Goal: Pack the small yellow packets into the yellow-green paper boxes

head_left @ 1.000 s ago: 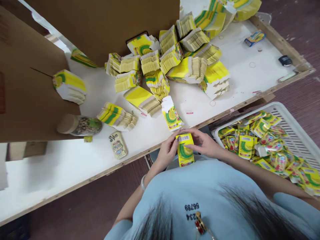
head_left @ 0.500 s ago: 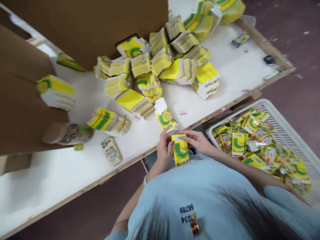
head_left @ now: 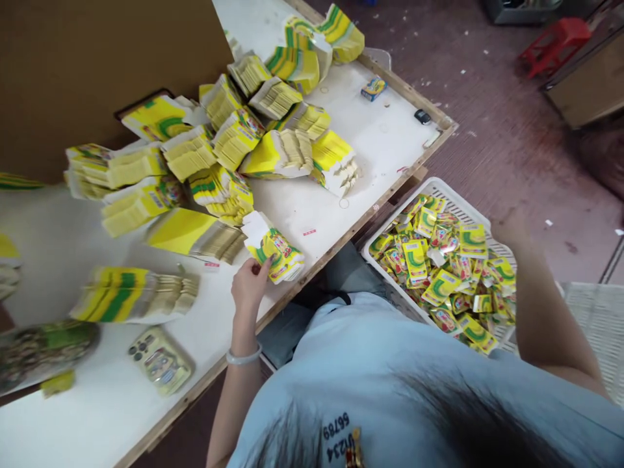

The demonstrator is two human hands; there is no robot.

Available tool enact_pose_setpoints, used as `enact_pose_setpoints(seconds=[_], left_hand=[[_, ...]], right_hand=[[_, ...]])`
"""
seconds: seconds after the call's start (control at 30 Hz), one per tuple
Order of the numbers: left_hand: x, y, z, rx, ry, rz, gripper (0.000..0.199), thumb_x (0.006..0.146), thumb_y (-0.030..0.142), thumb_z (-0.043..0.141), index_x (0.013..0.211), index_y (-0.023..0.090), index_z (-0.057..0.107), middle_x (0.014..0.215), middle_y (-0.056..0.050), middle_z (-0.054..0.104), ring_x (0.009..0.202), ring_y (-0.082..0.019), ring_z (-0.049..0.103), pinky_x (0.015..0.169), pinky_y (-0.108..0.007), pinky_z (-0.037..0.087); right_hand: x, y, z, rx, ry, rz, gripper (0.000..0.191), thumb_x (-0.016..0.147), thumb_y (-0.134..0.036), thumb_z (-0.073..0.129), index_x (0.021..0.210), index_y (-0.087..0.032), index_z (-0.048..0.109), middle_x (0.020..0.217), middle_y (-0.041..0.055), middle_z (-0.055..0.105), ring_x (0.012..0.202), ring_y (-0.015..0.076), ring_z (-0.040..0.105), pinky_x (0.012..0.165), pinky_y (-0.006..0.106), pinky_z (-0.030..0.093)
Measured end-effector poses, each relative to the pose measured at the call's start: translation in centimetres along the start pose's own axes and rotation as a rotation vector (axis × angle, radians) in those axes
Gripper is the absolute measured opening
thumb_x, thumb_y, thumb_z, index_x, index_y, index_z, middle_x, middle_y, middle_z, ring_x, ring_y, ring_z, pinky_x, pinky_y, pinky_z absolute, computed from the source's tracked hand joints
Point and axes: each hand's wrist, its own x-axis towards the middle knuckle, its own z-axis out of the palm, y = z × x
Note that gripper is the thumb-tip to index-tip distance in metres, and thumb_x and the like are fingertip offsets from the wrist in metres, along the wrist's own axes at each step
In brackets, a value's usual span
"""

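I see my left hand (head_left: 251, 286) just off centre toward eight o'clock, touching the small stack of flat cartons (head_left: 277, 252) at the edge of the white table (head_left: 292, 211). Its thumb lies on the printed top, the other fingers curled at the near side; I can't tell whether they pinch a carton. My right hand (head_left: 507, 229) is at three o'clock, by the basket's (head_left: 455, 195) far rim, too blurred for me to read its fingers. Filled packets (head_left: 441, 286) heap inside the basket. Carton bundles (head_left: 190, 153) spread around ten o'clock; a phone (head_left: 160, 361) lies at eight.
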Motion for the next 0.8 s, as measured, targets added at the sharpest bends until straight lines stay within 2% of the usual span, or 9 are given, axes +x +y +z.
enact_pose_setpoints(seconds=[0.1,0.2,0.3,0.37,0.47,0.6,0.7,0.73,0.8], left_hand=[[-1.0,-0.3,-0.2,-0.284,0.062,0.144,0.045,0.086,0.050,0.065,0.060,0.021,0.043,0.055,0.004,0.044,0.056,-0.013,0.037,0.056,-0.026,0.027],[-2.9,0.2,-0.1,-0.464,0.060,0.251,0.044,0.091,0.056,0.054,0.065,0.021,0.047,0.058,0.003,0.045,0.057,-0.013,0.040,0.055,-0.025,0.033],[-5.3,1.1,0.2,-0.526,0.041,0.323,0.043,0.091,0.057,0.053,0.069,0.020,0.051,0.060,0.002,0.047,0.056,-0.012,0.042,0.053,-0.025,0.036],[-6.8,1.7,0.3,-0.553,0.016,0.402,0.040,0.095,0.050,0.049,0.069,0.020,0.050,0.060,0.002,0.046,0.056,-0.012,0.042,0.053,-0.025,0.036],[-8.6,2.2,0.2,-0.524,0.059,0.430,0.035,0.096,0.039,0.051,0.067,0.019,0.047,0.059,0.004,0.045,0.055,-0.011,0.042,0.054,-0.024,0.036],[-10.1,2.2,0.1,-0.442,0.088,0.472,0.030,0.095,0.029,0.049,0.067,0.020,0.046,0.065,0.002,0.048,0.063,-0.013,0.047,0.064,-0.027,0.043],[-10.3,2.0,0.5,-0.485,0.226,0.493,0.007,0.088,0.023,0.056,0.082,0.019,0.056,0.096,-0.008,0.059,0.099,-0.022,0.057,0.089,-0.037,0.049],[-10.3,1.9,0.7,-0.547,0.258,0.498,0.015,0.083,0.021,0.061,0.097,0.019,0.059,0.115,-0.011,0.058,0.118,-0.026,0.053,0.100,-0.041,0.047],[-10.2,1.7,1.0,-0.728,0.196,0.506,0.067,0.074,0.016,0.065,0.137,0.022,0.044,0.146,-0.015,0.041,0.143,-0.031,0.035,0.112,-0.047,0.040]], right_hand=[[-0.7,-2.7,2.0,0.025,0.041,0.036,0.022,0.090,-0.032,0.061,0.103,-0.014,0.063,0.101,0.0247,0.064,0.113,0.0410,0.061,0.097,0.064,0.039],[-3.7,-9.0,7.5,0.251,-0.164,-0.109,0.023,0.089,-0.033,0.060,0.108,-0.019,0.064,0.093,0.0147,0.069,0.095,0.0324,0.068,0.096,0.059,0.046],[-9.7,-17.3,13.3,0.523,-0.400,-0.298,0.030,0.092,-0.043,0.057,0.113,-0.022,0.064,0.092,0.0097,0.072,0.080,0.0245,0.070,0.078,0.044,0.058],[-14.6,-22.4,16.0,0.688,-0.521,-0.405,0.039,0.096,-0.047,0.050,0.127,-0.023,0.056,0.105,0.0091,0.073,0.089,0.0219,0.071,0.080,0.038,0.059],[-20.3,-27.6,18.2,1.018,-0.678,-0.325,0.044,0.098,-0.052,0.047,0.131,-0.024,0.048,0.113,0.0091,0.070,0.102,0.0202,0.068,0.088,0.035,0.057],[-22.9,-29.8,19.2,1.168,-0.757,-0.069,0.044,0.092,-0.058,0.055,0.115,-0.022,0.051,0.093,0.0045,0.068,0.084,0.0198,0.067,0.078,0.033,0.057],[-22.9,-29.4,19.1,1.166,-0.773,-0.105,0.039,0.094,-0.057,0.054,0.112,-0.023,0.052,0.096,0.0044,0.068,0.088,0.0199,0.066,0.082,0.034,0.056],[-23.0,-29.1,18.9,1.166,-0.778,-0.152,0.036,0.096,-0.055,0.051,0.113,-0.024,0.053,0.103,0.0055,0.068,0.095,0.0205,0.066,0.088,0.036,0.055],[-23.1,-28.4,18.5,1.141,-0.776,-0.271,0.034,0.099,-0.052,0.044,0.119,-0.026,0.055,0.117,0.0075,0.067,0.113,0.0220,0.063,0.100,0.039,0.051]])
